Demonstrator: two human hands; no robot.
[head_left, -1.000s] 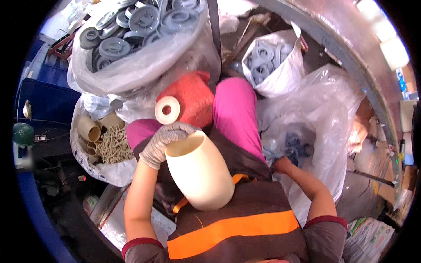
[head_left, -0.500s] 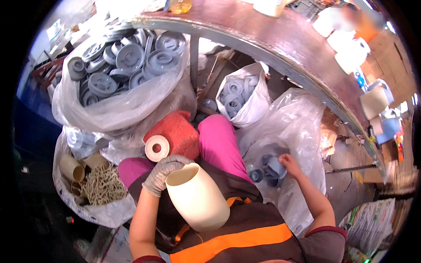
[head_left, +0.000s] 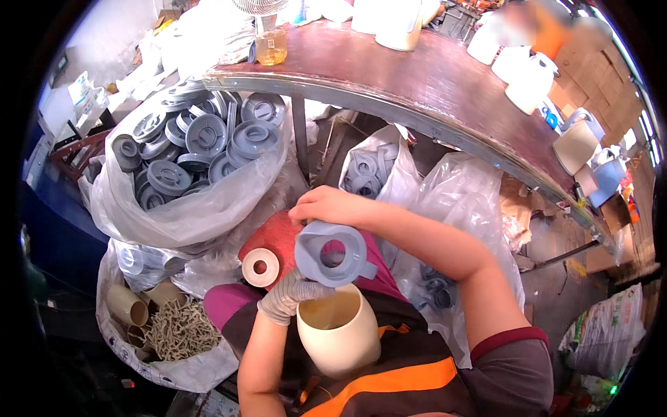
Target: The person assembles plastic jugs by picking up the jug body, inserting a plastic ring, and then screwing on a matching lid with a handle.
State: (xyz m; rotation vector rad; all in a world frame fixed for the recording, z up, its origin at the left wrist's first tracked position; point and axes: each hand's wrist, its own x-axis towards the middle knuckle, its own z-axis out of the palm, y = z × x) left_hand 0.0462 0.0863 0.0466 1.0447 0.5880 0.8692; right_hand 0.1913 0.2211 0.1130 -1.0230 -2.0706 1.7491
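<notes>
In my lap a cream tapered plastic jug body (head_left: 339, 340) stands with its mouth up, slightly tilted. My gloved left hand (head_left: 290, 297) grips its rim on the left. Just above the mouth is a grey-blue spouted collar (head_left: 358, 256) with a round hole and a small tab on the right. My bare right hand (head_left: 325, 206) reaches across and pinches the collar's far edge. The left fingers lie against the collar's near underside, partly hidden. Beyond the left hand, between my knees, rests a red, rough-looking block (head_left: 267, 236) with a cream ring (head_left: 260, 267) at its end.
At the left stands a big clear bag (head_left: 201, 226) of grey lids. Below it, a white sack (head_left: 184, 372) holds cream tubes and stringy offcuts. Grey parts fill a smaller sack (head_left: 403, 170) and a clear bag (head_left: 462, 187) at the right. A brown table (head_left: 417, 83) with jugs curves ahead.
My right hand has come from the clear bag on the right to the jug body, bringing a grey-blue collar over its mouth. The jug body is more upright and further right.
</notes>
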